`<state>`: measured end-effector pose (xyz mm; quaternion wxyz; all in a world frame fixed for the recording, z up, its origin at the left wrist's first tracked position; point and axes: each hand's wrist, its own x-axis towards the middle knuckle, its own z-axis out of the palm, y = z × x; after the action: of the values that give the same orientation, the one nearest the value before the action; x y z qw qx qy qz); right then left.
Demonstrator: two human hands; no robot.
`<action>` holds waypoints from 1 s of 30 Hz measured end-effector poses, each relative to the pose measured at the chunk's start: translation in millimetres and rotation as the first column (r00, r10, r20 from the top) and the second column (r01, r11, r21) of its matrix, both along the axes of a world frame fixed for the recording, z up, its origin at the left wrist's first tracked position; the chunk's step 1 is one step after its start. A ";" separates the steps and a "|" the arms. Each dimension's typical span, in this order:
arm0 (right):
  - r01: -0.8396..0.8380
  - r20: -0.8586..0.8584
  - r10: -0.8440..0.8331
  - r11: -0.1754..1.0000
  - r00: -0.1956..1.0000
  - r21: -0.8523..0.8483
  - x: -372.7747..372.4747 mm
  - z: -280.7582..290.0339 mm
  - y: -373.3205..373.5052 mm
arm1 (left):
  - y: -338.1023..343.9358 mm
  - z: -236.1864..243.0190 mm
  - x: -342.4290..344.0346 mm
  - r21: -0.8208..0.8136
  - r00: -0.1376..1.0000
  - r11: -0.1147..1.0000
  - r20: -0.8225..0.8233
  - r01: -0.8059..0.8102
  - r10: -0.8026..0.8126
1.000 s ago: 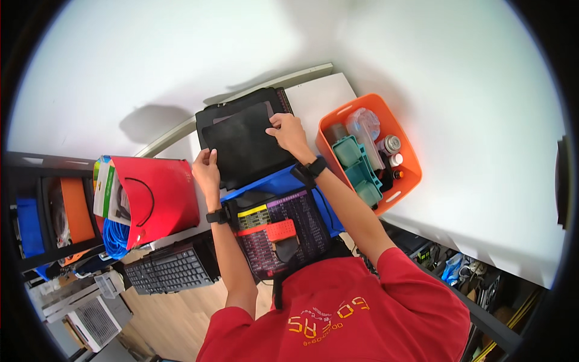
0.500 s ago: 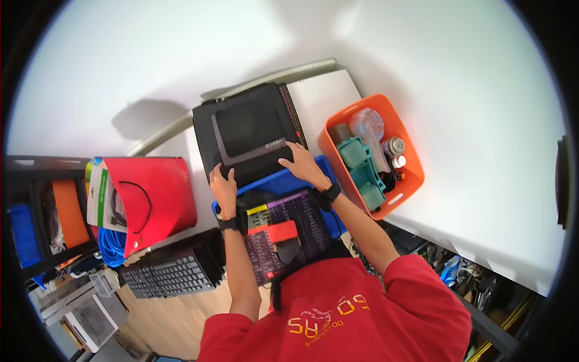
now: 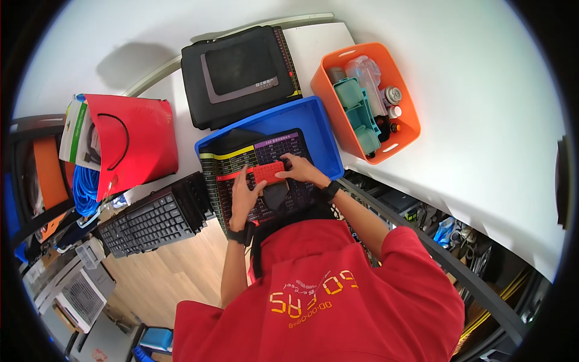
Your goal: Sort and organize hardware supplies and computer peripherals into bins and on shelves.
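Observation:
My left hand [image 3: 246,196] and my right hand [image 3: 300,170] both grip a red perforated rectangular piece [image 3: 268,173], with thumbs and fingers at its ends. It lies over a dark mat [image 3: 272,145] printed with a colourful chart, with a dark flap under it. The mat rests in and over a blue plastic tray [image 3: 325,148]. Behind the tray lies a stack of black mats [image 3: 226,102], a smaller grey-edged black pad on top.
An orange bin [image 3: 405,134] of containers and bottles stands right of the tray. At left are a red bag [image 3: 142,142] with papers, coiled blue cable [image 3: 85,190] and black keyboards [image 3: 151,220]. A dark metal rack [image 3: 458,271] holding assorted items is at lower right.
Both hands have left the black mats at the back and come down onto the red piece. The view has shifted, so the surroundings now appear higher in the picture.

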<state>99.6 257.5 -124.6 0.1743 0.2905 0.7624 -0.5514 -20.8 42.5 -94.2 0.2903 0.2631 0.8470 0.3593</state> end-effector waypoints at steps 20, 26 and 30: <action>0.245 -0.118 -0.274 0.945 0.954 -0.216 7.7 77.1 -23.8 | -21.7 25.6 11.6 0.153 0.965 0.972 0.220 -0.177 0.142; 0.159 -0.311 -0.292 0.907 0.904 -0.389 21.5 145.1 -28.7 | -25.4 97.9 8.7 0.403 0.919 0.884 0.389 -0.235 0.067; -0.006 -0.360 -0.163 0.905 0.919 -0.425 32.7 172.2 -34.2 | -34.1 130.7 14.6 0.541 0.913 0.824 0.400 -0.168 -0.076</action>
<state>132.3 223.4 47.5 0.0555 0.1626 0.6331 -0.7547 -6.3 8.4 36.5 0.3592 0.2359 0.6299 0.6469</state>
